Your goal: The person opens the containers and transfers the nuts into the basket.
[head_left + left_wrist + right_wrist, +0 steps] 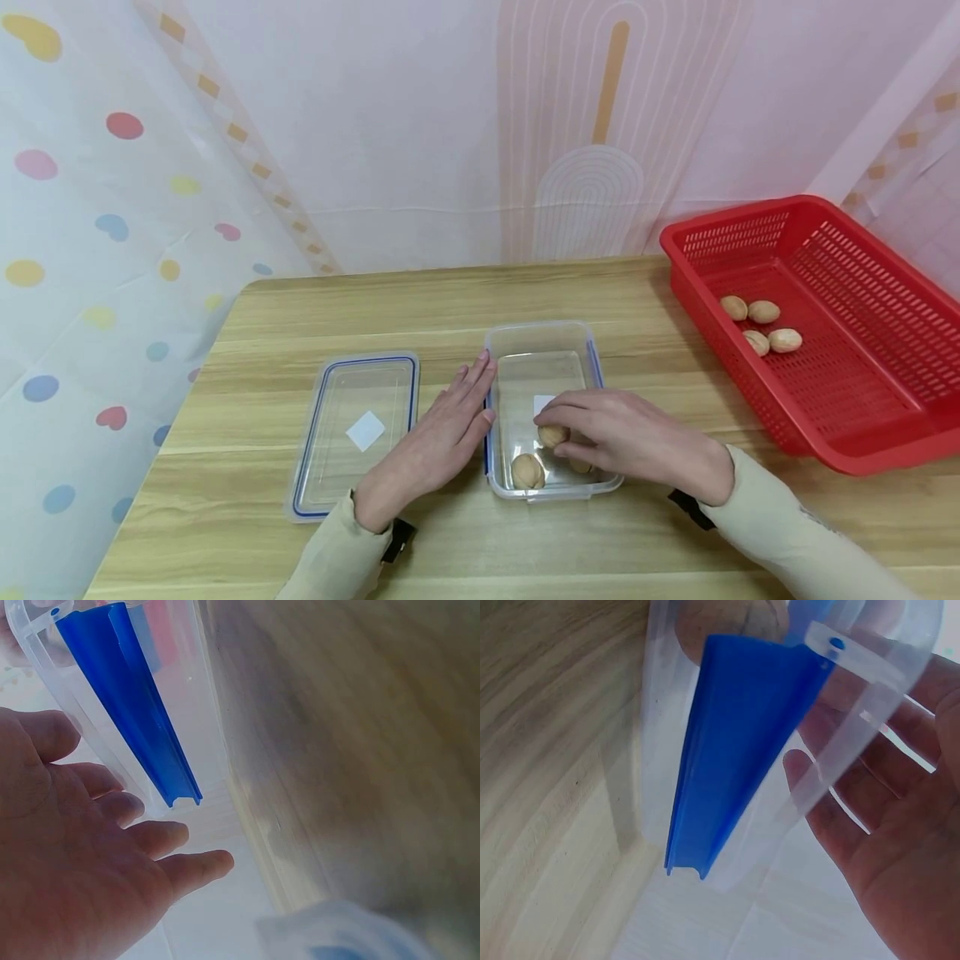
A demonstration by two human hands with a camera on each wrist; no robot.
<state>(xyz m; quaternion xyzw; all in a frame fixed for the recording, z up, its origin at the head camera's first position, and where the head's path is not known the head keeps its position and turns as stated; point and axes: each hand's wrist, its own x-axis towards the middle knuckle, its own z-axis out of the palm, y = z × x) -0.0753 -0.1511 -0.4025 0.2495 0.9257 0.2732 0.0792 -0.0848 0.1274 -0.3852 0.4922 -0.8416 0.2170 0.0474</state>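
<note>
A clear plastic container (540, 367) with blue side clips stands lidless on the table. My left hand (442, 429) lies along its left wall with straight fingers; in the left wrist view the fingers are close to the blue clip (131, 705). My right hand (622, 429) reaches over the right wall and pinches a walnut (553, 436) between thumb and fingers inside the container. A second walnut (528, 472) sits at the near left corner, and a third (581, 466) is partly hidden under the right hand. The right wrist view shows a walnut (724, 622) through the wall.
The container's lid (345, 475), with a blue seal and a white paper square (365, 431), lies to the left. At the right stands a red basket (750, 392) with several walnuts (764, 312) in it. A patterned curtain (420, 142) hangs behind the wooden table (420, 308).
</note>
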